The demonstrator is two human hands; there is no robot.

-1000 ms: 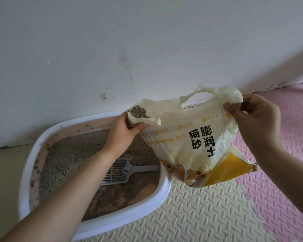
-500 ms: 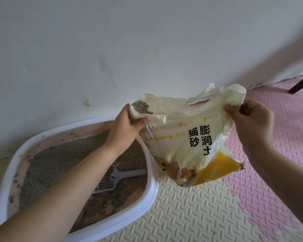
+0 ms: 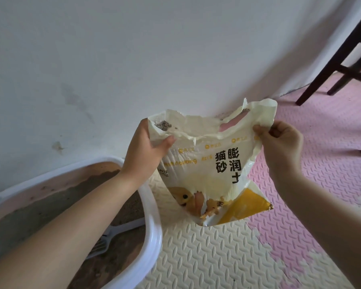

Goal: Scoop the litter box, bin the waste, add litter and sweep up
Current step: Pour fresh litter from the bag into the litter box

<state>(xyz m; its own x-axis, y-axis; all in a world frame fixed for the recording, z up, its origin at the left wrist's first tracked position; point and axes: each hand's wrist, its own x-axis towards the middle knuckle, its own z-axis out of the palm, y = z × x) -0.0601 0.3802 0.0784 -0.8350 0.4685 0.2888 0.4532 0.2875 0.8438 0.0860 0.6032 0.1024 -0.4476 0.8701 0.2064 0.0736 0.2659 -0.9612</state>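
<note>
Head view: we hold the litter bag (image 3: 213, 174) in the air at frame centre, just right of the litter box (image 3: 153, 230) and above the cream floor mat (image 3: 206, 257). Left grip (image 3: 143, 151) wraps the torn top-left corner, thumb on the front; grey granules show in that opening. Right grip (image 3: 279, 142) pinches the top-right edge by the handle cutout. The two-corner hold keeps the slack mouth spread and level, likely so nothing spills outside the box. Long axis near vertical, mouth up, base swung toward lower right. Spout corner faces the box side. Scoop (image 3: 121, 227) lies inside the box, lower left.
</note>
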